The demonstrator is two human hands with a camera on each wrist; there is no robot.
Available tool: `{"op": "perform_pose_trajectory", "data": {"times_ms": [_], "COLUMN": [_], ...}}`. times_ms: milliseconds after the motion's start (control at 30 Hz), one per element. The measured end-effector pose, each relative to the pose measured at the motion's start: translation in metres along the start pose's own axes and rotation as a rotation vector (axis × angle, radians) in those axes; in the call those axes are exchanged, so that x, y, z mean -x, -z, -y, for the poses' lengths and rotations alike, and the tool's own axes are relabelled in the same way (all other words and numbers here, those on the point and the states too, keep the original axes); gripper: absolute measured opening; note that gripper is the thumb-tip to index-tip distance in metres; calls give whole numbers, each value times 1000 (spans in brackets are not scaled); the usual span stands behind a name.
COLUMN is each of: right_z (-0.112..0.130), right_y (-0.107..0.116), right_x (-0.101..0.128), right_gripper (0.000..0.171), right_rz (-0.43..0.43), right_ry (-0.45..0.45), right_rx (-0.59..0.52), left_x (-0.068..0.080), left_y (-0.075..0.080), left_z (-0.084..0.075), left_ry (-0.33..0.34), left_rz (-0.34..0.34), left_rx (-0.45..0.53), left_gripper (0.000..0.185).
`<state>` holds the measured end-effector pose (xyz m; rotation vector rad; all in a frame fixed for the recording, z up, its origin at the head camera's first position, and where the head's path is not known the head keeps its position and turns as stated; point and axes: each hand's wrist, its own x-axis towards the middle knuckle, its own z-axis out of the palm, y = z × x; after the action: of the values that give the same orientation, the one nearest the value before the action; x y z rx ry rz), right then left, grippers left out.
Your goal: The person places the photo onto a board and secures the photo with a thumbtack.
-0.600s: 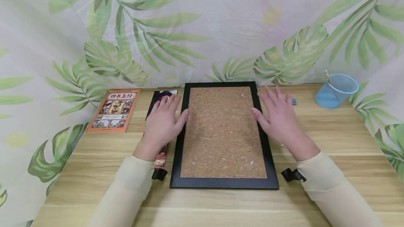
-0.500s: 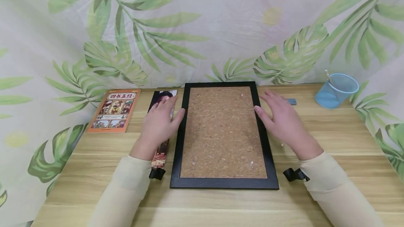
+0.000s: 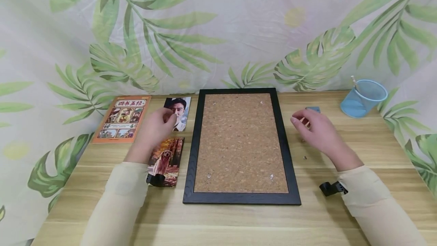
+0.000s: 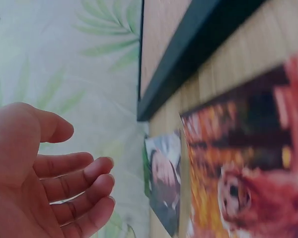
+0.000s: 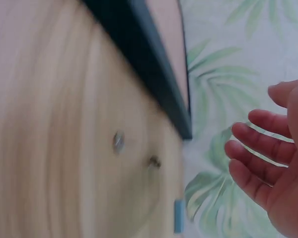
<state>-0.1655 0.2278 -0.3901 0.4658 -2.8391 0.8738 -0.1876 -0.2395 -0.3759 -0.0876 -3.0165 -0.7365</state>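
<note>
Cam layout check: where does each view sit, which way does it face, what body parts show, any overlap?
Head: on the head, looks forward and down at the table; shows the left hand, right hand, both sleeves.
Left wrist: low over the table, looks past the curled fingers at the dog photo.
Right wrist: low, looks past the palm at two pins.
Shared: all three show the black-framed cork board.

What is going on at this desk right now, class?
A person sits at a wooden table with a black-framed cork board lying flat in front of them. Both hands are empty. The left hand hovers over two photos, a portrait photo and a dog photo, left of the board. The right hand hangs loosely curled above the table on the right, near small pins.
</note>
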Motion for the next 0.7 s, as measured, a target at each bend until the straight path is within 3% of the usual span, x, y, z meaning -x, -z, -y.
{"op": "perform_pose_trajectory", "data": {"times_ms": [300, 467, 700], "right_z": [-32, -43, -47], "right_y": [0, -2, -8], "right_x": [8, 16, 19], "right_gripper": [17, 18, 19], "right_rz": [204, 285, 314], "right_ry": [-46, -45, -18], "right_rx": [106, 52, 26], "left_x": [-16, -28, -36], "left_y": [5, -1, -10], "left_z": [32, 38, 42], "left_ry": [146, 167, 223], "left_rz": [204, 217, 236], "left_rx": [-107, -145, -216], "left_gripper": [77, 89, 98]}}
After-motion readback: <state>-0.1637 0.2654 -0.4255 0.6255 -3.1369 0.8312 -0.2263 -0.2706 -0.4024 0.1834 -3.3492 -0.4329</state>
